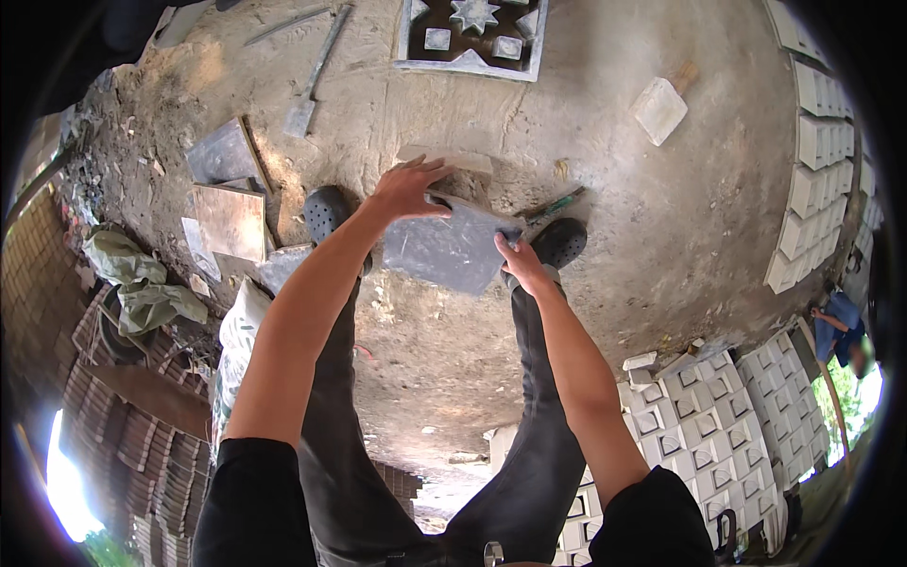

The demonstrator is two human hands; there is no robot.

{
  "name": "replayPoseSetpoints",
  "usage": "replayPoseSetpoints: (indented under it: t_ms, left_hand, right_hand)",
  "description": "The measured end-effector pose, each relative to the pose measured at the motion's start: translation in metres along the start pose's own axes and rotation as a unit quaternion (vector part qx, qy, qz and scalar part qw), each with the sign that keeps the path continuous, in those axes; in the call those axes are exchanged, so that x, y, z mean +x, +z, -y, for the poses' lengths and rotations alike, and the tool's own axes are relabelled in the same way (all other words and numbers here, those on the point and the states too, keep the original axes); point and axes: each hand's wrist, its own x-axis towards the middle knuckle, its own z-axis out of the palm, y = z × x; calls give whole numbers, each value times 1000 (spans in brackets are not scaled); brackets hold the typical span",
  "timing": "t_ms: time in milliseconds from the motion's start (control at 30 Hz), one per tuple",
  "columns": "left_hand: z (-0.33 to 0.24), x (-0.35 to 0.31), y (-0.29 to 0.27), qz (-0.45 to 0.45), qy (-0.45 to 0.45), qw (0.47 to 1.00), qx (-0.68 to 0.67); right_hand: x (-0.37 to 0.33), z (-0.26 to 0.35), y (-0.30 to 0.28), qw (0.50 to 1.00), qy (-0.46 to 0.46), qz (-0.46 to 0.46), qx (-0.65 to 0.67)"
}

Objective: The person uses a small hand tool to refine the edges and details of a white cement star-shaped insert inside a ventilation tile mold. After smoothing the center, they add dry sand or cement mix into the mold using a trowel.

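A flat dark grey board (444,248) is held tilted between my feet, its face scuffed with pale marks. My right hand (522,262) grips its right edge, thumb on the face and fingers mostly hidden. At the far left corner, my left hand (413,189) has its fingers stretched out and its thumb spread apart over the board's far edge. Just past those fingertips lies a pale, flat block (458,161), partly covered by the hand. A thin tool with a greenish handle (556,203) lies by my right shoe.
A patterned mould (468,69) lies ahead, with a long-handled scraper (321,71) to its left and a pale trowel-like block (659,111) to its right. Boards (230,222) lie at left. White cast blocks (704,425) are stacked at right, where another person (841,326) is.
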Motion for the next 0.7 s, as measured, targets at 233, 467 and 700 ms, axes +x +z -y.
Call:
replayPoseSetpoints:
  t_ms: [233,467,700]
  left_hand:
    - [-19,2,-20,61,-29,995,78]
    - [-52,-15,-18,9,-85,987,137]
    - [-69,-4,-18,15,-122,983,133]
  right_hand:
    - [15,23,2,970,-144,-119,-153]
    - [-3,50,-6,975,-143,-42,-162]
    - [20,37,4,978,-156,-69,-120]
